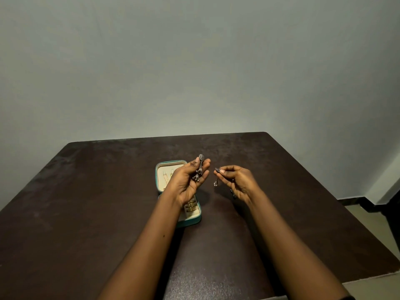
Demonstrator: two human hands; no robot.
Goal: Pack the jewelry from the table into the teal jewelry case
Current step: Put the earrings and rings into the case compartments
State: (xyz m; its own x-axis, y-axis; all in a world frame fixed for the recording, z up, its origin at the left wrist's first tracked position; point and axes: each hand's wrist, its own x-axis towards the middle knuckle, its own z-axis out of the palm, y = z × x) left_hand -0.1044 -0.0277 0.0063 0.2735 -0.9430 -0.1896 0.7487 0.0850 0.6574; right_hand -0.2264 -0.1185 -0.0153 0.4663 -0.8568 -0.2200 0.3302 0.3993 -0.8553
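The teal jewelry case lies open on the dark table, cream lined. Gold pieces show in its lid and gold rings in its near half. Above the case my left hand is raised, palm toward me, pinching a dangling silver earring between thumb and fingertips. To its right my right hand pinches a second silver earring by its top, so its small beads hang below the fingers. My left forearm hides part of the case.
The dark brown table stands against a plain pale wall. Its right edge drops to a tiled floor with a dark skirting. A small dark piece shows under my right hand; what it is cannot be told.
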